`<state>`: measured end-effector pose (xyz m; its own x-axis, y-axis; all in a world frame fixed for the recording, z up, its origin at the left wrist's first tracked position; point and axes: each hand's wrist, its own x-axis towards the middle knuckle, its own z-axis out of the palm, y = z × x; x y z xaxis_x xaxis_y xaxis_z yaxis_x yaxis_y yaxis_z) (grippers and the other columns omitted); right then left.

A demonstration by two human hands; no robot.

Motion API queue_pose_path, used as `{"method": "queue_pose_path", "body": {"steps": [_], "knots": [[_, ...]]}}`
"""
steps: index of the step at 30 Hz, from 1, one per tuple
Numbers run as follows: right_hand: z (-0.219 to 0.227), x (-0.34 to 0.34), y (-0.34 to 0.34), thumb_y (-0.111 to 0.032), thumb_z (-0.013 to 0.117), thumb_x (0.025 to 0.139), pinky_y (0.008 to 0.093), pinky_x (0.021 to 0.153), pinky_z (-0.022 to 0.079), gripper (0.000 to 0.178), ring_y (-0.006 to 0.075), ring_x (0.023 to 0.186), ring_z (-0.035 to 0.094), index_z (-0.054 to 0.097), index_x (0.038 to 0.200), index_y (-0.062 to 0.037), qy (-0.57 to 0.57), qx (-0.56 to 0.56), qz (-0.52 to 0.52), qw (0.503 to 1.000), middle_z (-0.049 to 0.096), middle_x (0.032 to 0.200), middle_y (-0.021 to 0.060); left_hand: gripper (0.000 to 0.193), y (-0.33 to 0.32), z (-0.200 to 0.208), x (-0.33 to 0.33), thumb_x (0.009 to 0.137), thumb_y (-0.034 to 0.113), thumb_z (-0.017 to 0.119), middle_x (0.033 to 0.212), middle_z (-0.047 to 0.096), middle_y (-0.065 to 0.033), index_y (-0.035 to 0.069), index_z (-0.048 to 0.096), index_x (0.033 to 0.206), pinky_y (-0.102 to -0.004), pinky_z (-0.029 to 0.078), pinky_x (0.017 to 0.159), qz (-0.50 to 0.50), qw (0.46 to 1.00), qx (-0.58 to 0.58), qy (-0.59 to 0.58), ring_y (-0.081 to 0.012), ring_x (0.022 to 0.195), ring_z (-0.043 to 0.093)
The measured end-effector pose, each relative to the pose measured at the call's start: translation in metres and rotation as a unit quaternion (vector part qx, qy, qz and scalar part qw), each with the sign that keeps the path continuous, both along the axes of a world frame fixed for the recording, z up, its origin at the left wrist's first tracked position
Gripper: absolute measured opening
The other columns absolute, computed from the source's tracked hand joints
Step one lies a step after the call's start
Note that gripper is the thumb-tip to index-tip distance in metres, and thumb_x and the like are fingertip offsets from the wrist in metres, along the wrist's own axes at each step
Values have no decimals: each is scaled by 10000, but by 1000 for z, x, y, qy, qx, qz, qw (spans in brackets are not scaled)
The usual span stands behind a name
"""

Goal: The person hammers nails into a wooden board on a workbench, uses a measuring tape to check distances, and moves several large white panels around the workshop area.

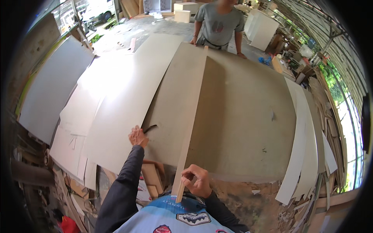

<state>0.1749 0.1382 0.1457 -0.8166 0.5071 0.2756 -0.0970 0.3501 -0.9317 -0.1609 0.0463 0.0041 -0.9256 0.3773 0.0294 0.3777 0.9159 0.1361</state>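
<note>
Currently, a long, pale wooden strip point(192, 123) lies lengthwise across a broad tan board point(248, 116).
I view the right hand point(199, 181) at the strip's near end, fingers curled against its right edge; I cannot tell whether they clamp it. The left hand point(138, 137) has fingers bunched at the edge of a glossy pale sheet point(132, 89), beside a thin curved black object point(150, 128); grip indeterminate. A grey-shirted co-worker point(219, 24) obstructs the far edge; long, thin white offcuts point(297, 155) flank the board's right.

Batten point(193, 116) across board point(252, 116), sheet point(116, 132) left, strips point(301, 151) right
</note>
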Motion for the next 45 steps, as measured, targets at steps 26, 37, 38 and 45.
{"method": "queue_pose_path", "body": {"steps": [26, 37, 38, 45], "knots": [[-177, -343, -14, -386, 566, 861, 527, 977, 417, 584, 389, 1220, 487, 504, 1343, -62, -188, 504, 132, 833, 435, 1370, 256, 186, -31, 93, -16, 664, 175, 620, 906, 616, -164, 2, 671, 704, -419, 445, 755, -131, 991, -19, 14, -307, 822, 630], [-116, -280, 50, -232, 701, 721, 450, 730, 503, 554, 330, 849, 656, 514, 1198, -20, -376, 418, 166, 811, 612, 1010, 243, 188, -48, 62, -7, 647, 169, 629, 826, 589, -170, -8, 650, 710, -434, 474, 719, -135, 991, -2, 0, -336, 759, 628], [-110, -269, 60, -220, 707, 705, 453, 686, 510, 529, 325, 809, 661, 524, 1160, -23, -373, 421, 175, 808, 643, 932, 219, 187, -45, 56, -6, 646, 166, 625, 829, 591, -172, -7, 650, 710, -435, 477, 716, -141, 990, -9, -2, -339, 758, 628], [-11, -156, 89, -142, 593, 746, 427, 618, 483, 423, 327, 785, 629, 519, 1147, -27, -253, 446, 99, 853, 632, 854, 226, 160, -43, -13, 5, 667, 159, 606, 844, 608, -164, 12, 655, 707, -427, 474, 743, -161, 985, -50, -40, -335, 789, 630]]}}
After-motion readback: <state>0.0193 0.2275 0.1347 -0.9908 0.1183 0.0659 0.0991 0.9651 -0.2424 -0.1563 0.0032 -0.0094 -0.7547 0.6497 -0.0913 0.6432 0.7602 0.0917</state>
